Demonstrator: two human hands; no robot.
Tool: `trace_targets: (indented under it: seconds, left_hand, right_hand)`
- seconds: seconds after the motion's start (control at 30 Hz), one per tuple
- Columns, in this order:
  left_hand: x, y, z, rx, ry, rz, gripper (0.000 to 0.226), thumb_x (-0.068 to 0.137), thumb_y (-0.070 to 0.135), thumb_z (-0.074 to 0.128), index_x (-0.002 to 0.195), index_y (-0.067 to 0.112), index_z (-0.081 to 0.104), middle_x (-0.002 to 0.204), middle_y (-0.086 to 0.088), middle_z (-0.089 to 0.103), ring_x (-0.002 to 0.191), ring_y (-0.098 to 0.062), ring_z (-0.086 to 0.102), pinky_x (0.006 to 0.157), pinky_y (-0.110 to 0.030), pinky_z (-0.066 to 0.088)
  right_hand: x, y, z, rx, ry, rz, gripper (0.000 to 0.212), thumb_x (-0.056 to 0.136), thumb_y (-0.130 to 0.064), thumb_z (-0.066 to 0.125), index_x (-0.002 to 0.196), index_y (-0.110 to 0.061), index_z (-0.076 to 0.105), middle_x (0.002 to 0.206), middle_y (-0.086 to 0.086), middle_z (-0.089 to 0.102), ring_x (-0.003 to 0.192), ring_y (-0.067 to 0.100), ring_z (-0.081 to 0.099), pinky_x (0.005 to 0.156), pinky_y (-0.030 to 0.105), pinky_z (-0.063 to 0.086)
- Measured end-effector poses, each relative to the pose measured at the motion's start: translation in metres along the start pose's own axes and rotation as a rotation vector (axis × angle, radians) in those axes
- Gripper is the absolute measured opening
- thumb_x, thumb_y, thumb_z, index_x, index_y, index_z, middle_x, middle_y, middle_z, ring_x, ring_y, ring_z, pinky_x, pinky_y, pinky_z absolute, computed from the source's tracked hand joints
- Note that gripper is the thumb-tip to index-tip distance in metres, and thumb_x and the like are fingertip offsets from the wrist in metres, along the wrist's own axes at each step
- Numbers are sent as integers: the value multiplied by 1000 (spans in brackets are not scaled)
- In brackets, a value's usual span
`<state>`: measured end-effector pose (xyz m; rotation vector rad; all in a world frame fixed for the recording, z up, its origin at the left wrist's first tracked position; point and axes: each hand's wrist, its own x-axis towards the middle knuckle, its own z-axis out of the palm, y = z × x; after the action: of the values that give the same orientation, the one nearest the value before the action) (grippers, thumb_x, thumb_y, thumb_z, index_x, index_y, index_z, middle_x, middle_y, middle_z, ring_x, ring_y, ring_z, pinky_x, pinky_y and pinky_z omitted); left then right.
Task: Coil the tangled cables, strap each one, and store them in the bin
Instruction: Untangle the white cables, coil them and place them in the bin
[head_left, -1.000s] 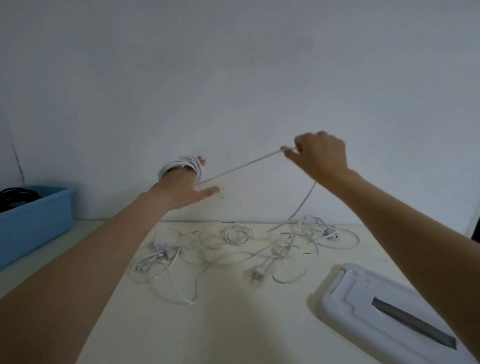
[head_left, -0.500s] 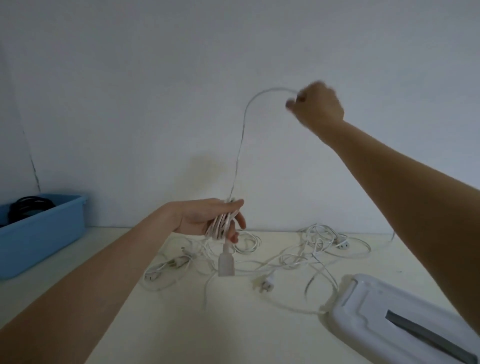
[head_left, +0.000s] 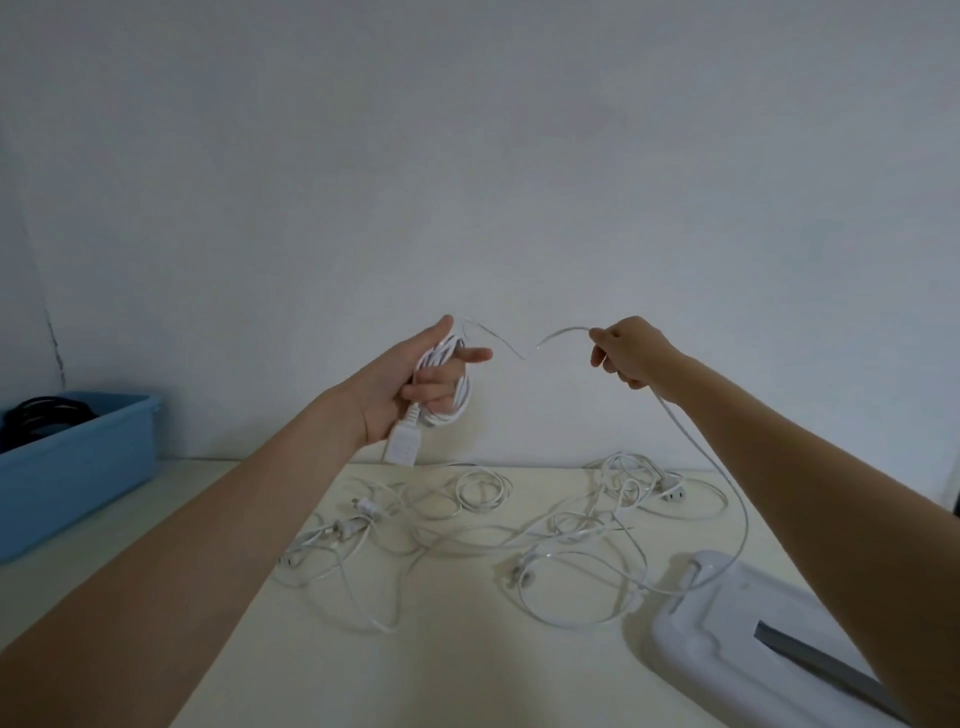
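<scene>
Head view: our left hand (head_left: 415, 384) grips the white cable coil (head_left: 451, 384) above the desk's (head_left: 311, 649) far edge; right-hand fingers (head_left: 605, 358) pinch its loose run. We should feed slack steadily, keeping loops even, clear of the tangle (head_left: 519, 530).

Person, two bare forearms: left hand (head_left: 415, 384) and right hand (head_left: 631, 356) ungloved; no sleeves, watch or rings visible.
</scene>
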<state>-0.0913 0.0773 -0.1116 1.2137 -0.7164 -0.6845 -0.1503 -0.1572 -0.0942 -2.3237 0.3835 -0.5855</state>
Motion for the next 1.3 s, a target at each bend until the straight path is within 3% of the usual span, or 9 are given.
trace_targets:
  seconds: [0.2,0.3,0.4,0.53,0.73,0.87,0.97,1.1,1.3]
  left_hand:
    - [9,29,16,-191,22,266,59,100,43,22,98,-3,60,47,8,53,28,-1,38,33,-12,33]
    - [12,51,10,-346,121,390,61,100,41,29,78,1,70,80,-4,71,57,-8,65,55,-18,53]
    - [16,50,4,-261,327,371,41,101,40,32,94,9,58,100,-5,63,84,-16,65,71,-26,55]
    - [16,23,-4,-127,489,155,38,98,44,37,78,13,45,77,0,45,56,-11,54,50,-16,47]
    - [-7,-15,-17,103,114,-317,97,83,77,16,115,-6,54,110,-21,62,96,-32,65,90,-33,49]
    - [-10,-20,11,328,-98,-421,102,80,79,8,101,-1,68,103,-20,66,86,-25,67,83,-31,50]
    - [-7,-22,40,289,-214,-410,92,74,82,26,104,0,54,87,-16,65,62,-21,61,95,-36,40]
    - [-6,-15,69,284,-252,-253,103,68,78,37,126,-7,44,75,-5,66,39,-10,49,63,-23,54]
    - [-4,6,82,-110,-353,-8,98,76,78,24,122,-3,55,109,-11,67,80,-19,70,73,-27,56]
  right_hand:
    - [-16,24,22,-342,-241,-33,29,98,-17,41,101,-5,67,65,-1,48,49,9,39,33,14,32]
    - [-35,17,38,-369,-405,-177,34,98,-31,43,87,-12,69,62,-2,48,49,9,41,43,16,34]
    - [-45,-7,45,-466,-467,-333,35,96,-32,48,77,-13,70,56,-4,47,52,11,43,54,21,35]
    - [-56,-32,40,-386,-590,-435,41,90,-38,56,56,-18,63,46,-6,37,51,17,36,55,26,33]
    - [-43,-35,-5,126,-261,-416,56,90,-31,60,44,-16,32,38,-7,26,37,10,19,42,19,19]
    - [-35,-28,-11,267,-171,-390,59,91,-27,58,43,-16,26,39,-6,23,37,10,15,39,16,17]
    - [-32,-27,-9,311,-90,-389,59,93,-24,56,43,-15,27,37,-7,23,37,10,15,38,14,20]
    - [-28,-23,-8,266,-18,-368,57,95,-25,52,44,-13,29,35,-8,26,34,9,17,38,14,22]
    - [-24,1,25,96,-232,-203,35,91,-17,48,57,-20,42,31,-9,43,33,3,39,31,12,28]
